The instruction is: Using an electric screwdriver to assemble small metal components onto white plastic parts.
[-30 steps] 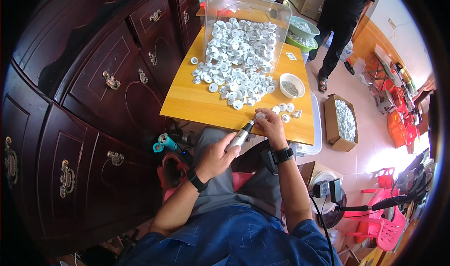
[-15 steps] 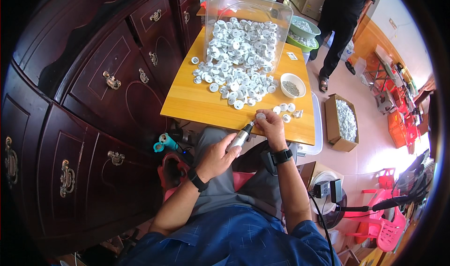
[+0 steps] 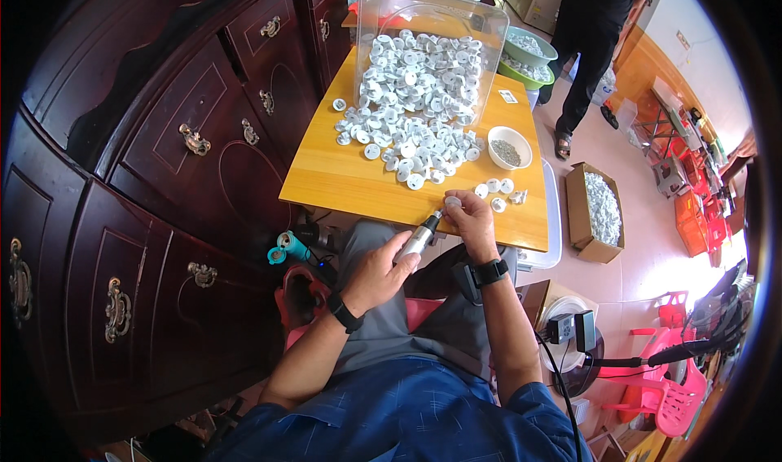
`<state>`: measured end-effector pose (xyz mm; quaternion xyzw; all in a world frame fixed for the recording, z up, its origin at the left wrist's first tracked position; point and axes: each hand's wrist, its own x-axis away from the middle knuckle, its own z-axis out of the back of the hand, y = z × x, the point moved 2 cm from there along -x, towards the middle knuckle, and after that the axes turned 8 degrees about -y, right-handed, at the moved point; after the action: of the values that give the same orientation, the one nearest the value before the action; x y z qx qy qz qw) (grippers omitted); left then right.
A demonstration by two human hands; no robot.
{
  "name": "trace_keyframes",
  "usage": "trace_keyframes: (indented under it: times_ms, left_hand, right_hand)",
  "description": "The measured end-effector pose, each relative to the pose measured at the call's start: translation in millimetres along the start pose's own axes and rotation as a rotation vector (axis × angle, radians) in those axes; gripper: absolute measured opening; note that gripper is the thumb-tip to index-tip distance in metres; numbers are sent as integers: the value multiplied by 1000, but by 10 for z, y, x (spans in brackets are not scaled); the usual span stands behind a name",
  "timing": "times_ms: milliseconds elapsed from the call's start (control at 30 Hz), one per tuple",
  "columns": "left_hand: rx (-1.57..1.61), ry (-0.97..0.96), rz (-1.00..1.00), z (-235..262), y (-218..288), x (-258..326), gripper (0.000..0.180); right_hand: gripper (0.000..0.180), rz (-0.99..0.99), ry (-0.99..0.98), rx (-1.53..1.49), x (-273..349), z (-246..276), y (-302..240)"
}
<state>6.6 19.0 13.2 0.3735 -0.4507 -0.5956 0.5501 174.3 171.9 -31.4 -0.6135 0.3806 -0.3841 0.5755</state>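
My left hand (image 3: 373, 276) is wrapped round a silver electric screwdriver (image 3: 418, 239) with a black nose, tilted up toward my right hand. Between the fingertips of my right hand (image 3: 479, 232), a small round white plastic part (image 3: 453, 203) is pinched at the table's near edge. The screwdriver's tip meets or nearly meets this part; the exact contact is too small to make out. A few similar white discs (image 3: 494, 187) lie just beyond my right hand. Farther back, a big heap of white parts (image 3: 415, 140) spills from a clear plastic bin (image 3: 494, 63) lying on its side.
A white bowl (image 3: 521, 138) of tiny grey metal pieces stands on the wooden table (image 3: 326, 169), right. Dark cabinets (image 3: 179, 193) line the left. An open carton (image 3: 580, 217) of white parts sits on the floor. Another person (image 3: 599, 38) stands at the back right.
My hands, the screwdriver and the white part stay almost in place. At the far end, the seated person's hand has shifted slightly.
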Motion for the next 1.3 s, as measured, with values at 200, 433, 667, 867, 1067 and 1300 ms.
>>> trace_keyframes:
  times_ms: [200,433,667,867,1067,1300]
  left_hand:
    - [30,-11,2,-1,14,-2,44]
    - [26,2,6,-16,-46,-10,43]
    - [99,-24,64,-20,42,-3,39]
    - [284,-27,66,-52,1,-10,41]
    - [279,-70,100,-48,14,-21,39]
    - [426,-120,90,-35,-31,-31,40]
  right_hand:
    - [22,10,8,40,-2,2,12]
    - [20,13,16,38,-8,1,40]
    - [18,51,-16,24,-23,23,101]
    - [18,52,-26,12,-16,18,128]
    - [18,60,-29,42,7,18,104]
    - [16,-46,-27,-74,39,-29,-14]
